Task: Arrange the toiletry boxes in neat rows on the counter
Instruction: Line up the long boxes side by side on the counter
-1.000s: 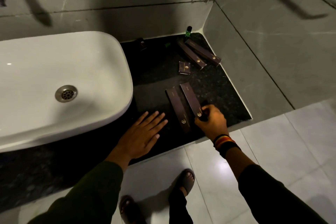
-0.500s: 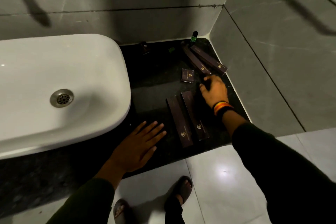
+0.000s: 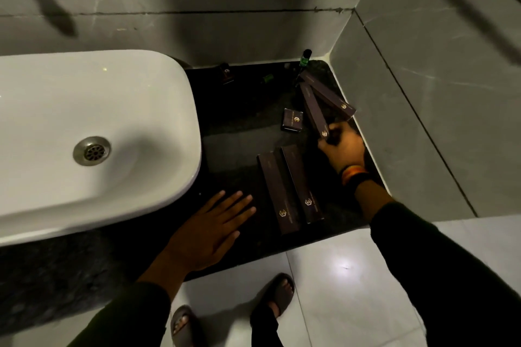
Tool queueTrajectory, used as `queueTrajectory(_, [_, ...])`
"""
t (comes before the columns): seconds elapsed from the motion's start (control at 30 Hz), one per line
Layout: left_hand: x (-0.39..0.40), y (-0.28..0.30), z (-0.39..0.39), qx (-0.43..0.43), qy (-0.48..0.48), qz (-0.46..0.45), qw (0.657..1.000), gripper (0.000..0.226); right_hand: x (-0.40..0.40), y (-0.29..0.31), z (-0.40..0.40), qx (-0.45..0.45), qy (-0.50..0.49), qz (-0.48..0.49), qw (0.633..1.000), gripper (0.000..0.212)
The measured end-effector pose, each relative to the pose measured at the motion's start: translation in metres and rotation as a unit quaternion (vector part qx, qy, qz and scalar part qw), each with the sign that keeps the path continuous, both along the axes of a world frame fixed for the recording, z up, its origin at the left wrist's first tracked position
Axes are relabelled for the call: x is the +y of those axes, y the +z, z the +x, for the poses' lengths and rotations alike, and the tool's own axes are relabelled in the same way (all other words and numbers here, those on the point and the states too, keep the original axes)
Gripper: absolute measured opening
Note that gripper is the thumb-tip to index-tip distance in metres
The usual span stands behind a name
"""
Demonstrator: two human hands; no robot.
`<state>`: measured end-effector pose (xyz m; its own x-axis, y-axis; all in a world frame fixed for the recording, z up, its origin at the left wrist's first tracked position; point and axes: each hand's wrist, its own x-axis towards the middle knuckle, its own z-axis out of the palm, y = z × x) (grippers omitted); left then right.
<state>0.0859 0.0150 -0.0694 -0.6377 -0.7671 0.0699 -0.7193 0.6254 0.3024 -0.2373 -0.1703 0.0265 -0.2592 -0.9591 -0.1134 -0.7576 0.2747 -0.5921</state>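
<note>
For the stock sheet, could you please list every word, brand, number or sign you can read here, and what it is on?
No text is legible.
Two long boxes in front: gold hexagon emblem each; the line of print beside it is too blurred to read.
Long box in the right hand, long box behind it, small square box: the same emblem only.
Small green bottle: label unreadable.

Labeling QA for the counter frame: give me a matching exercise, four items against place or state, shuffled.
Items:
1. left hand
2. right hand
3. small square box
4. green bottle

States:
A. upright in the back corner
B. flat on the counter, palm down
C. gripping the end of a long box
D. lying alone mid-counter

Pairs: 1-B, 2-C, 3-D, 4-A
</note>
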Motion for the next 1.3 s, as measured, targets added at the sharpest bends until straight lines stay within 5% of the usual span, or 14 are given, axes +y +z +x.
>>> queueTrajectory(0.23, [0.000, 0.005, -0.002, -0.014, 0.002, -0.014, 1.000, 0.059, 0.134, -0.016, -0.027, 0.005, 0.016, -0.032, 0.999, 0.043])
queueTrajectory(0.53, [0.002, 0.006, -0.003, -0.013, 0.001, 0.014, 1.000, 0.059, 0.159, -0.022, -0.029, 0.027, 0.005, -0.043, 0.999, 0.051])
queueTrajectory(0.83, [0.001, 0.002, -0.001, -0.003, -0.004, 0.004, 1.000, 0.059, 0.021, 0.011, -0.045, 0.042, 0.013, -0.040, 0.998, 0.037])
queueTrajectory(1.13, [0.000, -0.001, -0.002, -0.021, 0.001, -0.054, 0.998, 0.065, -0.110, -0.013, -0.032, 0.224, 0.131, 0.098, 0.961, 0.069])
queueTrajectory(1.3, [0.000, 0.001, -0.003, -0.026, 0.005, -0.033, 0.999, 0.064, -0.109, -0.008, -0.026, 0.237, 0.100, 0.064, 0.964, 0.049])
